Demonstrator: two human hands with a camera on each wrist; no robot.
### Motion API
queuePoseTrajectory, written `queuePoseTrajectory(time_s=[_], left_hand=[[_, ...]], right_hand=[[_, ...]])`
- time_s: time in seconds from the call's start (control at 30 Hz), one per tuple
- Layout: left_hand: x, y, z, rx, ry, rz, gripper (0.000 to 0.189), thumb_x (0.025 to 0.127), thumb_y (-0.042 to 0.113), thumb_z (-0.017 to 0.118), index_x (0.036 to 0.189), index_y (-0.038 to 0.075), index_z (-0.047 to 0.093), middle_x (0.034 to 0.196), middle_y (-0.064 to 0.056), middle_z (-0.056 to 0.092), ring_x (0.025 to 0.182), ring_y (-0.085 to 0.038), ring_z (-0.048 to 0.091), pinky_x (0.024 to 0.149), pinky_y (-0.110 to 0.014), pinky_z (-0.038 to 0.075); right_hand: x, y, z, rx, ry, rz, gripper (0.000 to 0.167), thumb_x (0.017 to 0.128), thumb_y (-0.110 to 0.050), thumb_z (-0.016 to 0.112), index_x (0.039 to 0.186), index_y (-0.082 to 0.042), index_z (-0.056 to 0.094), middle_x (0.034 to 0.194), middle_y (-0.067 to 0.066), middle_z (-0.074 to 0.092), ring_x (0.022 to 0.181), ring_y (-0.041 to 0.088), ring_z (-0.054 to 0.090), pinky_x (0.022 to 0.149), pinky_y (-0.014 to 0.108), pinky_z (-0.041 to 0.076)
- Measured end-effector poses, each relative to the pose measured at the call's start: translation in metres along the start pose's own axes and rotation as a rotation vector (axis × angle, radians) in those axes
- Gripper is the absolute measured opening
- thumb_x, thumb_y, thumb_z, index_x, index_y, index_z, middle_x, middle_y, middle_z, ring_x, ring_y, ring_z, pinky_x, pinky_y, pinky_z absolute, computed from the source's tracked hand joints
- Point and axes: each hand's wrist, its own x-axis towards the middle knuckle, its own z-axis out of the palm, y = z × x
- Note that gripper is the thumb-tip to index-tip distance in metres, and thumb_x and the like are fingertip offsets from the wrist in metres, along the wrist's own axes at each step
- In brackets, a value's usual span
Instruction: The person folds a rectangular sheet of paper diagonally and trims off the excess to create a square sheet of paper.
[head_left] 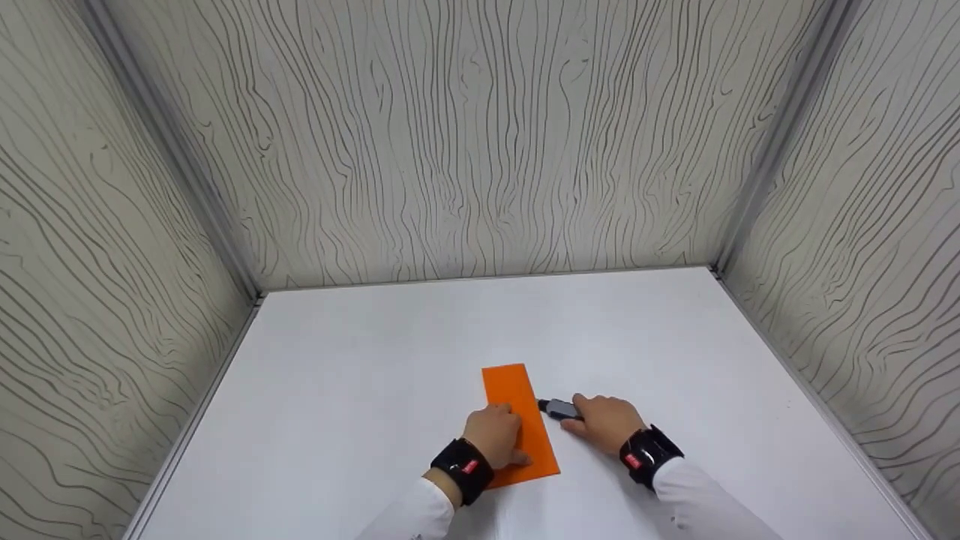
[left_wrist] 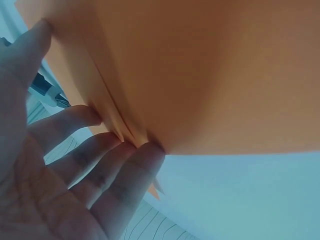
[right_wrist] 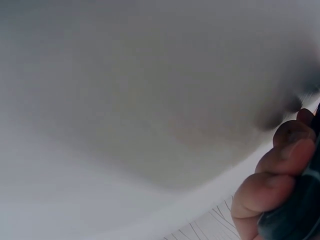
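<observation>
Now, at the far left, a wood-grain-patterned wall (head_left: 90, 247) is rising beside the white table (head_left: 360, 360). Next, a black band (head_left: 461, 470) is circling the left wrist, and the left hand (head_left: 493, 436) is resting, fingers parted, on an orange sheet (head_left: 510, 382) that is lying near the table's front. Just beyond the sheet's right edge, a grey-and-black tool (head_left: 561, 409) is pointing leftward; whether its tip is touching the sheet, I cannot tell. Finally, the right hand (head_left: 609, 421) is gripping that tool, fingers curling round it, while another black band (head_left: 646, 455) is circling the right wrist.
</observation>
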Motion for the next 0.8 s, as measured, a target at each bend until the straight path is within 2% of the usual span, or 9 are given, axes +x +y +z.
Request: queuePoseTrajectory(time_s=[0.1,0.27,0.6,0.8], left_hand=[[-0.001,0.0,-0.002,0.009,0.007,0.0,0.057,0.084,0.064,0.088,0.107,0.013,0.08,0.096,-0.002,0.066,0.086,-0.019,0.063,0.08,-0.033,0.061],[-0.001,0.0,-0.005,-0.006,-0.013,-0.01,0.057,0.085,0.063,0.087,0.11,0.013,0.08,0.095,-0.003,0.065,0.082,-0.019,0.058,0.081,-0.031,0.059],[-0.002,0.0,-0.006,-0.027,-0.014,-0.007,0.054,0.085,0.061,0.088,0.106,0.012,0.08,0.092,-0.002,0.062,0.081,-0.019,0.055,0.079,-0.031,0.057],[-0.003,0.001,-0.007,-0.048,-0.022,0.014,0.052,0.087,0.062,0.086,0.095,0.011,0.079,0.091,-0.002,0.062,0.076,-0.018,0.052,0.076,-0.03,0.056]], right_hand=[[0.002,0.002,0.003,-0.024,0.011,-0.007,0.036,0.1,-0.044,0.076,0.1,-0.011,0.063,0.07,0.0,0.056,0.063,0.019,0.054,0.061,0.043,0.051],[0.004,0.001,0.001,-0.005,-0.002,0.019,0.035,0.1,-0.043,0.077,0.102,-0.01,0.064,0.071,0.002,0.057,0.064,0.02,0.053,0.062,0.043,0.049],[0.005,-0.005,-0.001,-0.024,0.028,0.007,0.036,0.1,-0.043,0.077,0.102,-0.009,0.064,0.07,0.003,0.057,0.062,0.022,0.054,0.062,0.044,0.052],[-0.006,-0.007,-0.004,-0.003,-0.015,0.027,0.035,0.1,-0.043,0.077,0.103,-0.009,0.065,0.071,0.003,0.057,0.064,0.022,0.054,0.063,0.045,0.052]])
